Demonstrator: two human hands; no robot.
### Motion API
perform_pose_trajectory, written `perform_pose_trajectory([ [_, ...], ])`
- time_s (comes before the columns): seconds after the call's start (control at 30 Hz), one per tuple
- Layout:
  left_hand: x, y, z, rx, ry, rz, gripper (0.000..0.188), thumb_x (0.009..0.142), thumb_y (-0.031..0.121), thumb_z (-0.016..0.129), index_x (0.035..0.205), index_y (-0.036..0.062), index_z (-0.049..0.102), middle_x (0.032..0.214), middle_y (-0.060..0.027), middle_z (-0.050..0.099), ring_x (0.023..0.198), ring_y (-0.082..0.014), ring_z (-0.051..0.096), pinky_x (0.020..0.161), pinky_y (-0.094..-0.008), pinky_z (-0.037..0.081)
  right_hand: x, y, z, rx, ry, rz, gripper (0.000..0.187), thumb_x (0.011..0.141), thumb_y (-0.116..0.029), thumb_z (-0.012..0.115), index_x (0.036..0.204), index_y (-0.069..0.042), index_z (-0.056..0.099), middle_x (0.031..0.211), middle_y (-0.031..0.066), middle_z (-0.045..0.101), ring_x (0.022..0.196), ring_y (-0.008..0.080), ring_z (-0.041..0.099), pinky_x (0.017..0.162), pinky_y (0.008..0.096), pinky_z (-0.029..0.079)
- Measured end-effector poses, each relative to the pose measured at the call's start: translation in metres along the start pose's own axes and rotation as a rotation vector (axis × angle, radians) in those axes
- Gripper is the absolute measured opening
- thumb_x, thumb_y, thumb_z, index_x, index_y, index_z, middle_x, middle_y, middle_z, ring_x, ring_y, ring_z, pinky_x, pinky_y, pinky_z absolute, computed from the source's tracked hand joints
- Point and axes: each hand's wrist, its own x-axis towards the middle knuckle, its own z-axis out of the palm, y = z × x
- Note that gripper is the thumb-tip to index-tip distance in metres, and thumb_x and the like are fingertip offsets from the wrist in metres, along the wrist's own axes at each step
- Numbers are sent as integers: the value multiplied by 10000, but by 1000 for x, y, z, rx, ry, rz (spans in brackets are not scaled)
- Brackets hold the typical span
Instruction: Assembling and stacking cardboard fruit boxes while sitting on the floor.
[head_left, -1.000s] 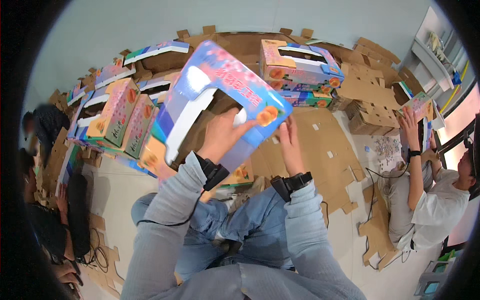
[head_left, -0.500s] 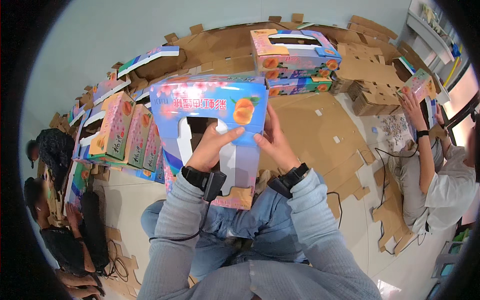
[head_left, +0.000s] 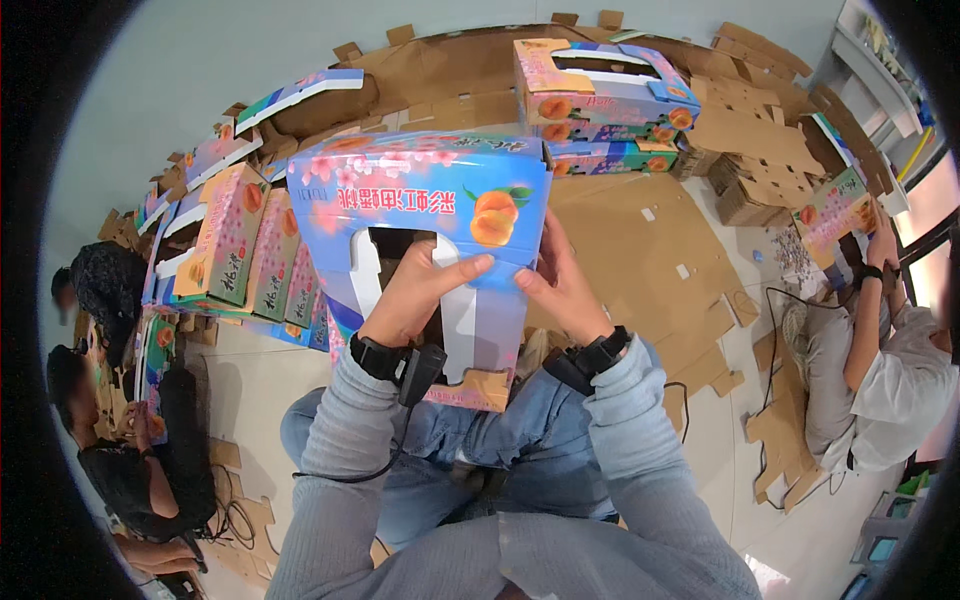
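A blue and pink cardboard fruit box (head_left: 420, 215) printed with peaches and blossoms is held over my lap, tilted, its print upside down to me. My left hand (head_left: 415, 290) reaches through the cut-out window, fingers hidden inside and thumb flat on the panel beside the opening. At the right edge my right hand (head_left: 568, 285) pinches the box, thumb on the front panel and fingers behind the side wall. White flaps border the window, and an orange panel shows at the box's lower end.
Stacked finished-looking fruit boxes (head_left: 605, 100) stand ahead; more boxes (head_left: 225, 245) line up at the left. Flat brown cardboard (head_left: 640, 260) covers floor to the right. One person (head_left: 880, 370) handles a box at far right; another person (head_left: 120, 470) sits at far left.
The box in my hands has tilted a little and its upper end has swung slightly, while both hands keep their hold. At the right, the other person's hands and box have shifted.
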Motion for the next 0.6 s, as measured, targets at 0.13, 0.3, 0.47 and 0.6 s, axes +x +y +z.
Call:
perform_pose_trajectory([
  [0.13, -2, 5, -2, 50, -33, -59, 403, 845, 142, 699, 1196, 0, 561, 1152, -44, 615, 1034, -125, 573, 941, -303, 428, 0, 3, -1, -22, 0, -39, 984, 818, -294, 734, 1504, -66, 66, 1430, 245, 313, 1343, 332, 328, 1083, 448, 295],
  [0.3, -7, 7, -3, 77, 3, -21, 229, 855, 167, 699, 1027, 21, 670, 951, -10, 679, 880, -83, 603, 838, -260, 456, -6, -3, -1, -12, -29, -6, 981, 810, -250, 743, 1494, -40, 72, 1408, 246, 348, 1325, 324, 356, 1084, 426, 293],
  [0.47, -13, 5, -3, 104, 51, -23, 265, 846, 160, 708, 1065, 21, 653, 992, -21, 673, 896, -87, 604, 836, -264, 459, -4, -11, -2, 10, -95, 8, 1009, 796, -261, 758, 1490, -25, 64, 1375, 270, 368, 1292, 340, 390, 1083, 423, 292],
  [0.6, -18, 6, 0, 38, 72, -44, 280, 849, 150, 704, 1087, 16, 642, 1012, -32, 669, 910, -93, 603, 852, -271, 458, -1, -12, 4, -20, -60, -14, 1034, 784, -286, 772, 1490, -24, 63, 1373, 266, 371, 1289, 338, 394, 1085, 430, 288],
])
